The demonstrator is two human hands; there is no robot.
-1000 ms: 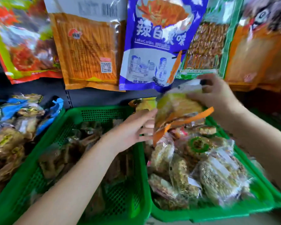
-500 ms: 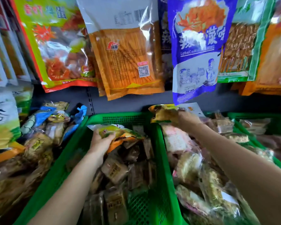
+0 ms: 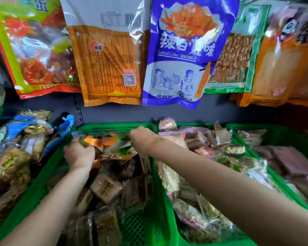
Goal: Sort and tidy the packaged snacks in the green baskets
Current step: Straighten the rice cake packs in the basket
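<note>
Holding orange snack packs (image 3: pixel 103 144) at the 12 o'clock end of the left green basket (image 3: pixel 160 201). Left hand (image 3: pixel 78 155) gripping them at 9 o'clock, fingers curled. Right hand (image 3: pixel 142 139) pinching at 3 o'clock. Brown packets (image 3: pixel 107 189) lying below.

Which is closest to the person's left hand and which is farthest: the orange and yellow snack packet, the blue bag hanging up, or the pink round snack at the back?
From the left hand:
1. Orange and yellow snack packet, right at its fingers in the left green basket.
2. Pink round snack, at the back of the neighbouring basket, to the right.
3. Blue hanging bag, high up, above the baskets.
</note>
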